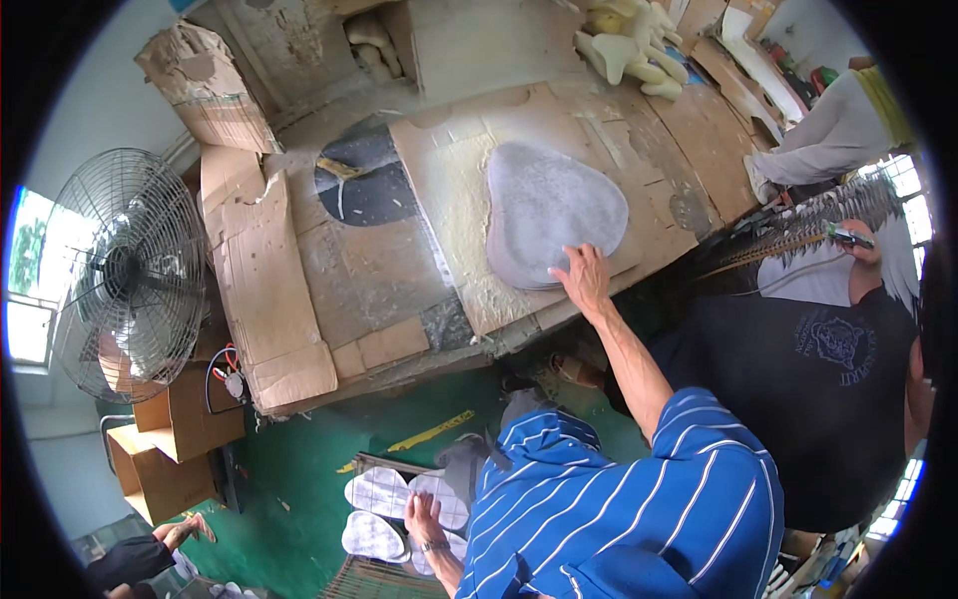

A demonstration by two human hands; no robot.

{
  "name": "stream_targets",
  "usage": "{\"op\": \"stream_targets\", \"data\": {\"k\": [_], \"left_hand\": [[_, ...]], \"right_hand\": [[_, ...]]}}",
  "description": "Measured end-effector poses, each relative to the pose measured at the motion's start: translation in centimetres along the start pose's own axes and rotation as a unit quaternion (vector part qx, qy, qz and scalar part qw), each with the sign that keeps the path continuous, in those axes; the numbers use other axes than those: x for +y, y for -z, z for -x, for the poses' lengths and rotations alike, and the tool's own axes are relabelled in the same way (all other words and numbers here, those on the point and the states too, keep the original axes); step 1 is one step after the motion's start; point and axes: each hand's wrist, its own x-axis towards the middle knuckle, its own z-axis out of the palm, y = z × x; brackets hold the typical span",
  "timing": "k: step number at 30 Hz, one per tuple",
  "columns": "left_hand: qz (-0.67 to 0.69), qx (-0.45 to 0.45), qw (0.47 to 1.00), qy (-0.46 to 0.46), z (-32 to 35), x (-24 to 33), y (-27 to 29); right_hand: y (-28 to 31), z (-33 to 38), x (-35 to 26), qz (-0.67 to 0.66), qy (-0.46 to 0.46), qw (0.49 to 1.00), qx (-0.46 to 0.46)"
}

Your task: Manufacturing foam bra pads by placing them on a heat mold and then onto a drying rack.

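Big cardboard-covered workbench (299,290) up top, patched together from flattened boxes, dusty and blotchy with pale powder or glue. Round wire-cage fan (130,275) standing off its left end, brown cartons (175,434) stacked below that. Green floor (299,479) underneath, scuffed, with a yellow stripe.

On the right, right up against the bench edge, another person in a dark printed t-shirt (818,399), gripping a feathery spiked strip (798,225) (hard to tell what exactly). Farther back, someone in light trousers (828,135) near the bench's far corner. Pile of cream foam shapes (634,40) up at the back, more tucked inside an open box (369,45).

Centre of the bench: a stack of grey pear-shaped pads (549,205), flat, matte, rounded at the edges, lying on a pale sheet of card. Dark half-round patch (364,180) just left of it.

Right hand (584,275) stretched out over the bench, fingers spread and pressing flat on the near edge of the grey stack, not pinching anything. Blue-and-white striped sleeve (639,489) filling the lower middle and hiding part of the floor.

Left hand (424,519) down low, wristband on, lying open-fingered on white quilted pads (384,494), same pear shape, sitting in a slatted crate (384,579) on the floor. Can't tell whether it's actually gripping one or just touching.
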Motion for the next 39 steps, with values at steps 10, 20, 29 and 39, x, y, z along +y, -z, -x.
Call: {"op": "stream_targets", "data": {"k": [10,20,29,39], "left_hand": [[-0.106,-0.020,0.990,-0.088,-0.6,6.6,-14.5],[-0.034,-0.406,0.913,-0.027,-1.8,12.6,-30.3],[0.284,-0.196,0.932,-0.109,1.6,13.4,-15.7],[0.525,0.041,0.824,-0.207,3.3,12.9,5.6]], "right_hand": [[2.1,-10.4,1.2,-0.019,0.004,0.995,-0.101],[5.1,-11.3,-14.4,-0.100,0.290,0.946,-0.103],[8.8,7.1,-38.1,-0.101,0.466,0.801,-0.361],[2.9,25.5,-56.4,-0.052,0.603,0.647,-0.464]]}}
